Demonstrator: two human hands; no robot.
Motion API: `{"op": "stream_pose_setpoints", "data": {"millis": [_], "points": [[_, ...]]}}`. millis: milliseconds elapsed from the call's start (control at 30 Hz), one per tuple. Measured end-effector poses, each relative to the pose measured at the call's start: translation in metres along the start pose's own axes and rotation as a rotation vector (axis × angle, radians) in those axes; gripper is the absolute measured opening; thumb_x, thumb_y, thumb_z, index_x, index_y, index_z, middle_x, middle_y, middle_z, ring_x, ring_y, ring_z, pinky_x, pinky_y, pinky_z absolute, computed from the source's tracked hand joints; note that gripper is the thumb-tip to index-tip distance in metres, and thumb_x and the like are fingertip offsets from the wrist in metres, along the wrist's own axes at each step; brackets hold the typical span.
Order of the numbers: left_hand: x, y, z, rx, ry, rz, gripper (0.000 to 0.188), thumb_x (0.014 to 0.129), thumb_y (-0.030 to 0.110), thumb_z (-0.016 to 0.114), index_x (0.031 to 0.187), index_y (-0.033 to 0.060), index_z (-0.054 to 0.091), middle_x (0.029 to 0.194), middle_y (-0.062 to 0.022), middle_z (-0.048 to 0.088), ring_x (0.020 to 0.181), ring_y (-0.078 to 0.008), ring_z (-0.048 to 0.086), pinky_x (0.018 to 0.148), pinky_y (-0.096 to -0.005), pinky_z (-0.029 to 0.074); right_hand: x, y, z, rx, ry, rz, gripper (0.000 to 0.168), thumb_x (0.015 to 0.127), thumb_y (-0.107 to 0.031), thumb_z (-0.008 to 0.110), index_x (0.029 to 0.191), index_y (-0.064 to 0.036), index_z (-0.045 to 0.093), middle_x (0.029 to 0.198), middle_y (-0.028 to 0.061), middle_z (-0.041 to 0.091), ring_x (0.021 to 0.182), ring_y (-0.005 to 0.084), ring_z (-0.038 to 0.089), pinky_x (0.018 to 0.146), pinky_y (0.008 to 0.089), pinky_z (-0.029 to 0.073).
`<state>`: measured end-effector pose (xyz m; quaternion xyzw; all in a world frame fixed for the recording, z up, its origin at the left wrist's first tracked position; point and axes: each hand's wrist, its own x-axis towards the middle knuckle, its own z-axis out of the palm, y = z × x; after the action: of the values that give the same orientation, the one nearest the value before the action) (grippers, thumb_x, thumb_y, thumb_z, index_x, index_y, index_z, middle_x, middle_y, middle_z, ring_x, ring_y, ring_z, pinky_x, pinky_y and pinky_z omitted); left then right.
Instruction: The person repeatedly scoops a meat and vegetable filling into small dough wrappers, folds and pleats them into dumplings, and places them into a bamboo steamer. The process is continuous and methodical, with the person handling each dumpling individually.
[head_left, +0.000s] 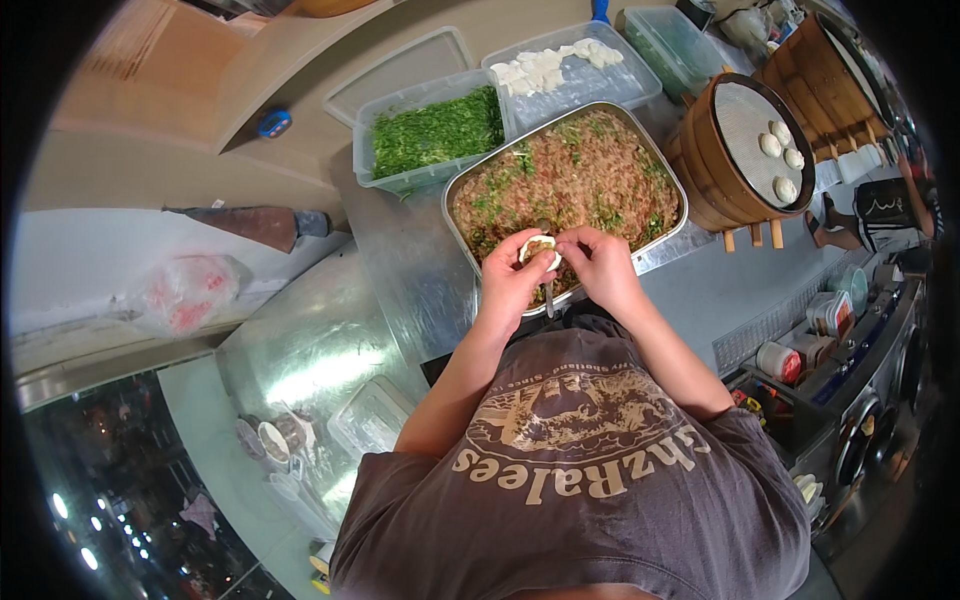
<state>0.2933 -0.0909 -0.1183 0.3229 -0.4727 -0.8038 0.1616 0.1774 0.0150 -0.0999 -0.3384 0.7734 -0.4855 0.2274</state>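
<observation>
My left hand (513, 279) cradles a small round dough wrapper (538, 250) with meat filling showing in its middle. With thumb and fingers, my right hand (598, 264) pinches the wrapper's right edge. Both hands are above the near edge of a metal tray of minced meat (574, 169) mixed with chopped greens. A metal utensil handle (550, 298) sticks out below the wrapper; its other end is partly hidden by my hands. Behind the tray, a clear plastic container (611, 79) holds a cluster of flat dough wrappers (529, 71).
A plastic tub of chopped greens (439, 135) adjoins the tray's left side. At right, a bamboo steamer (694, 161) holds several filled buns (770, 145), with another steamer (802, 67) beyond. A blue timer (274, 124) is at upper left. Another person (892, 210) is at far right.
</observation>
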Motion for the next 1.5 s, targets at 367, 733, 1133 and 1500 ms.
{"op": "stream_pose_setpoints", "data": {"millis": [367,733,1133,1500], "points": [[0.002,0.016,-0.001,0.235,-0.033,0.073,0.03,0.087,0.004,0.066,0.116,0.0026,0.061,0.095,-0.003,0.067,0.074,-0.006,0.061,0.053,-0.0183,0.046,0.003,0.023,0.011,0.532,-0.188,0.179,0.006,0.093,-0.005,0.055,0.094,0.0,0.058,0.071,-0.001,0.056,0.061,0.0065,0.053,0.055,0.023,0.043],[0.004,0.033,-0.003,0.424,-0.164,0.136,0.026,0.086,0.004,0.066,0.112,0.0023,0.064,0.095,-0.0034,0.067,0.073,-0.0051,0.058,0.057,-0.0187,0.045,-0.004,0.018,0.014,0.514,-0.124,0.104,0.006,0.093,-0.006,0.055,0.093,0.0,0.056,0.071,0.0001,0.055,0.061,0.0069,0.053,0.057,0.0224,0.044],[0.005,0.002,-0.011,-0.456,-0.155,-0.31,0.027,0.096,0.016,0.053,0.119,0.0035,0.056,0.112,-0.0116,0.061,0.103,-0.0242,0.062,0.091,-0.0434,0.053,-0.007,0.016,0.008,0.383,-0.065,0.17,0.009,0.09,-0.007,0.06,0.088,0.001,0.059,0.066,0.0021,0.057,0.059,0.0081,0.055,0.054,0.0248,0.045],[0.004,0.0,0.001,0.085,-0.005,0.039,0.025,0.089,0.004,0.063,0.113,-0.0001,0.062,0.104,-0.0085,0.065,0.09,-0.0152,0.064,0.071,-0.03,0.06,-0.01,0.001,0.007,0.145,-0.011,0.037,0.01,0.088,-0.008,0.061,0.09,0.001,0.058,0.072,0.0132,0.059,0.064,0.0205,0.058,0.06,0.0323,0.047]]}}
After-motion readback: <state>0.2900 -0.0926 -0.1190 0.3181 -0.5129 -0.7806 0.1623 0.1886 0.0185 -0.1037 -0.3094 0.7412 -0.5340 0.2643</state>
